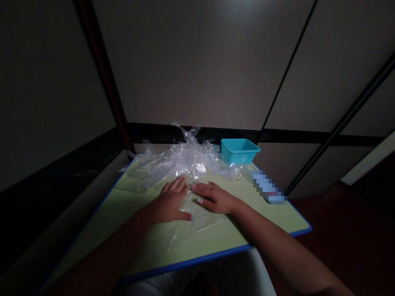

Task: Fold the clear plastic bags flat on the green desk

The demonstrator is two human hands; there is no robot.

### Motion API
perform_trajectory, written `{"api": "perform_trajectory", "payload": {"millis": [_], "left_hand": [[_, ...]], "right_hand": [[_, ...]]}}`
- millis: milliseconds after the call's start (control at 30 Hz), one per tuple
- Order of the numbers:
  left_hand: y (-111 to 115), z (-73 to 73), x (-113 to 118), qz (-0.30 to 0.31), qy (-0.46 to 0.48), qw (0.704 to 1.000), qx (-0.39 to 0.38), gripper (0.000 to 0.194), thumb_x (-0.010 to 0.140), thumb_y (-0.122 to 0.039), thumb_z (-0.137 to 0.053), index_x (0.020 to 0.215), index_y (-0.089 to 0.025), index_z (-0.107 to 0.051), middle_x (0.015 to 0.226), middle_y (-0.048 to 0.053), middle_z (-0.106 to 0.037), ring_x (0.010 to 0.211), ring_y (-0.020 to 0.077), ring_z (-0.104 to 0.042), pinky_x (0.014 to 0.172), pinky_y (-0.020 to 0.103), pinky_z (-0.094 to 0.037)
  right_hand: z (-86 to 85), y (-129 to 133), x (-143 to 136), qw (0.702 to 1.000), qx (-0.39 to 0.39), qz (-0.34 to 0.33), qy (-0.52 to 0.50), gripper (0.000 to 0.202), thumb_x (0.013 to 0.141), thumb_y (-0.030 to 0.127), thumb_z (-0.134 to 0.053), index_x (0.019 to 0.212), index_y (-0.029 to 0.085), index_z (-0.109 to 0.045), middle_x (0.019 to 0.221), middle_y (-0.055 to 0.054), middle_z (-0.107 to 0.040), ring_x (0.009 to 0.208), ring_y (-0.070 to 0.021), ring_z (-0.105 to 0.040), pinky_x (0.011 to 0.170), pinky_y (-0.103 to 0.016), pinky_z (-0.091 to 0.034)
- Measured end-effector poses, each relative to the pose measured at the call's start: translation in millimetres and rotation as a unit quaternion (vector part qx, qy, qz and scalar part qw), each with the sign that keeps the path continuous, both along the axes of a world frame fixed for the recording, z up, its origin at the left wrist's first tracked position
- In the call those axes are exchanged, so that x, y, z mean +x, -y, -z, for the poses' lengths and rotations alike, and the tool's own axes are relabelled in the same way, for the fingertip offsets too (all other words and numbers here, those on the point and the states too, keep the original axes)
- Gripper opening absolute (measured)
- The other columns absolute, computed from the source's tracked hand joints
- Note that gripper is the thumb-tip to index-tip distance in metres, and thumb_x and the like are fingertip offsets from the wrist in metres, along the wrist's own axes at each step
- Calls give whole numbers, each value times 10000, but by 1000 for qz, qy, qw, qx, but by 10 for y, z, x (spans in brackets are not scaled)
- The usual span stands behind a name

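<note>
A thin clear plastic piece, a bag or a disposable glove by its look, lies flat on the table in front of me. My left hand rests palm down on it, fingers stretched out and thumb spread toward the right. Beside it, my right hand also lies flat, its fingers pointing left and its thumb apart. Neither hand grips anything. Just beyond my fingertips is a crumpled heap of clear plastic pieces, some with narrow finger-like ends sticking up.
The light yellow-green table has a blue edge. At the back right stands a turquoise plastic basket. A blurred-out pale blue item lies near the right edge. Dark panelled doors rise right behind the table.
</note>
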State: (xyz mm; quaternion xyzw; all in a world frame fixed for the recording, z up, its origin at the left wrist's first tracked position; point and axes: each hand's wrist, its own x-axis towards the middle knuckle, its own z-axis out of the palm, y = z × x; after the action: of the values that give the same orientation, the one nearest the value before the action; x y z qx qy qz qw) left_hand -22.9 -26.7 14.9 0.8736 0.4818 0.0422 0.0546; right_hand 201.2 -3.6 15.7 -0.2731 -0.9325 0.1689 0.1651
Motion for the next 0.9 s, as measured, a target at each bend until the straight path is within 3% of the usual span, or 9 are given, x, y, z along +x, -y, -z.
{"api": "perform_trajectory", "payload": {"millis": [133,267,367,433,533,633,900], "left_hand": [[-28,38,-35,2,4,1000,-7,1050,593,-746,-541,1385,-100,-301,1464,253,-124,1355,381,-43,1018,581,-147],[-123,6,-160,-6,103,988,110,629,852,-558,-338,1321,-147,-418,1434,158,-309,1316,300,-220,1037,487,-201],[-193,-65,-263,-60,164,965,197,416,893,-415,-318,1105,-184,-592,1152,90,-578,1105,240,-443,972,404,-307],[-217,-91,-308,-88,162,961,205,329,861,-403,-396,914,-190,-641,944,63,-624,950,226,-500,914,392,-342],[-219,-81,-330,-82,147,968,184,239,819,-386,-472,805,-208,-631,851,32,-610,883,209,-498,870,361,-362],[-198,-50,-332,-98,127,974,159,231,763,-430,-547,790,-211,-612,858,30,-591,902,218,-477,836,343,-377],[-179,-86,-395,-256,29,958,126,419,710,-604,-539,818,-200,-571,883,54,-567,931,261,-477,791,361,-388]], "right_hand": [[-32,29,-31,999,-12,-22,29,564,892,389,-434,1409,299,-227,1450,-60,-281,1341,-225,-216,1033,-573,-121],[-49,55,-59,998,-11,-38,58,568,874,455,-456,1393,315,-271,1455,-79,-260,1345,-250,-199,1019,-605,-76],[-51,68,-61,996,-6,-42,81,582,848,489,-490,1377,332,-306,1471,-87,-209,1353,-257,-164,1017,-603,-61],[-53,73,-58,995,-5,-40,87,590,835,506,-503,1371,346,-314,1478,-82,-185,1358,-255,-142,1022,-590,-58],[-60,77,-49,995,-11,-38,88,594,822,537,-503,1362,364,-325,1485,-75,-159,1359,-266,-130,1021,-592,-66],[-73,75,-30,995,-19,-34,95,593,819,546,-501,1359,377,-325,1486,-74,-153,1359,-274,-124,1016,-602,-65],[-109,81,-5,990,-27,3,140,620,841,587,-414,1394,370,-236,1499,-69,-78,1367,-279,-59,997,-628,5]]}}
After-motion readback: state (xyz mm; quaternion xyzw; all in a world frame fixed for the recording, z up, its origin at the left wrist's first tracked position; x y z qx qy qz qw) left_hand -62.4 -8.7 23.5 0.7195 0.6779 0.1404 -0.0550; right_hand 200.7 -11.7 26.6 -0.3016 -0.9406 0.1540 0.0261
